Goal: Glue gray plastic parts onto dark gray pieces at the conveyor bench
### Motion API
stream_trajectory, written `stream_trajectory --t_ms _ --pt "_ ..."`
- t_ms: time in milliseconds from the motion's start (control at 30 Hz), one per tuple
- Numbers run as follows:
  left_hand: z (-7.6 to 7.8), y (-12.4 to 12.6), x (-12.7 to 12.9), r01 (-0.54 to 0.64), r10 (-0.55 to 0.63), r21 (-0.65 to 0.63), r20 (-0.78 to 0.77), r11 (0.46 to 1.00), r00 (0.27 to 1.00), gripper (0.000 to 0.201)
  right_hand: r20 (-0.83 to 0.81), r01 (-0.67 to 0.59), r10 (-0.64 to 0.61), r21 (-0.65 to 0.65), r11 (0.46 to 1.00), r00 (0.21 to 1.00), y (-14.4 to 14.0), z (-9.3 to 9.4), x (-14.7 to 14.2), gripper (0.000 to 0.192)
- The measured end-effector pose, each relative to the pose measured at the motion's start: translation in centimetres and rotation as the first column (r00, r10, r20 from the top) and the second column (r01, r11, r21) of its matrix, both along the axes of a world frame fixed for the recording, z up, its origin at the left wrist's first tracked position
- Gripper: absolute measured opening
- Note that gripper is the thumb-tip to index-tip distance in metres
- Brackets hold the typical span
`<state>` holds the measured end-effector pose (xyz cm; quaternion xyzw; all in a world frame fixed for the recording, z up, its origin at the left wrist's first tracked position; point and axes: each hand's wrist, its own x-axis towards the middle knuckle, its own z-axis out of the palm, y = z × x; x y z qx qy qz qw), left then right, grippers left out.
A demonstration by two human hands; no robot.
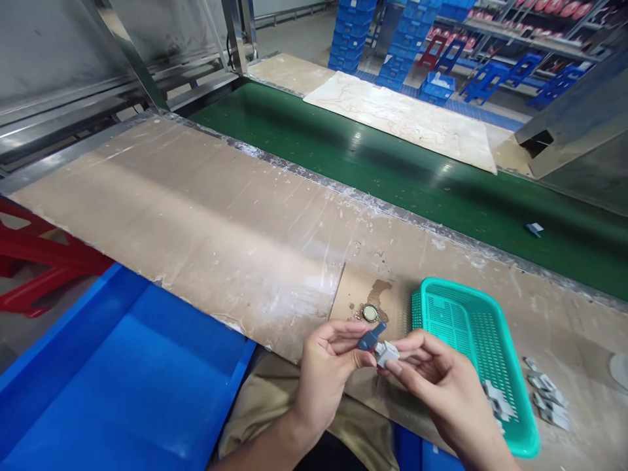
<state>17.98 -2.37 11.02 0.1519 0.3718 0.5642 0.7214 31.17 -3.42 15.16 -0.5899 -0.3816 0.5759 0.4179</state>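
— Parts were where, the blue plug [371, 337] and the white connector [386, 353]?

— Both were above the near edge of the worktop [220, 229], just beside the near left corner of the green basket [478, 340]. The left hand [326, 373] had closed fingers on the blue plug; the right hand [441, 383] pinched the white connector. The two parts touched.

— What could go wrong?

— I think a crooked push could slip one part from the fingertips, and it could fall to the blue bin [122, 386] or the lap.
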Motion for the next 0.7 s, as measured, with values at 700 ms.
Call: stream_trajectory --t_ms 700 --pt "-3.0 -1.9 -11.2 -0.323 0.44 0.349 -0.855 0.88 0.275 0.043 0.599 0.218 -0.362 0.301 0.928 0.714 18.5 -0.7 11.7 0.013"
